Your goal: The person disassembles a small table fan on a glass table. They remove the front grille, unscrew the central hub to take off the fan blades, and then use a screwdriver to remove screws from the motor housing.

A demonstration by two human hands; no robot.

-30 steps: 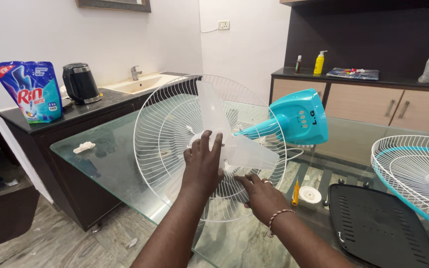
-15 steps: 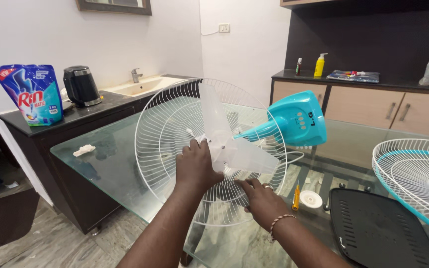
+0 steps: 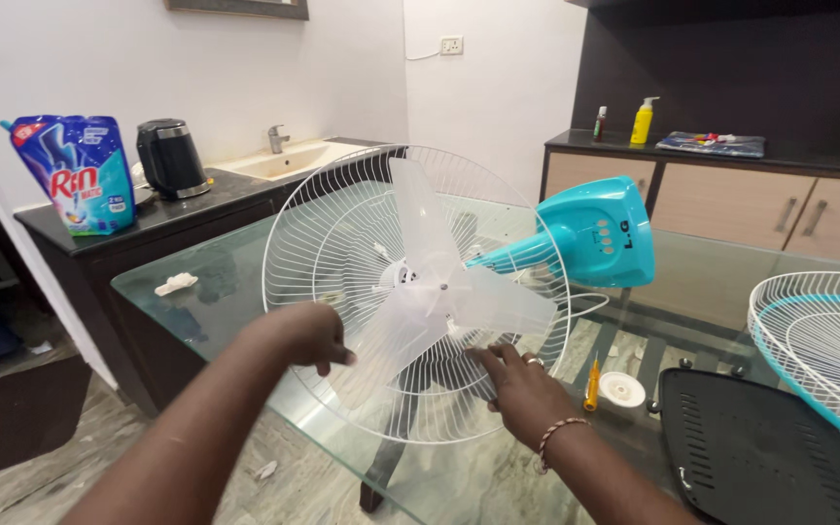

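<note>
The clear blade (image 3: 439, 292) sat on the fan's shaft inside the rear guard (image 3: 342, 224); the front guard (image 3: 819, 340) lay apart. The right hand (image 3: 527, 389) gripped the rear guard's wires; the left hand (image 3: 308, 335), loosely curled, held nothing.

left hand (image 3: 308, 335): forearm reaching in from lower left, fingers loosely curled, holding nothing | right hand (image 3: 527, 389): forearm in from lower right, palm down, fingers stretched forward (ring on one finger, beaded band at the wrist) | hands apart
</note>
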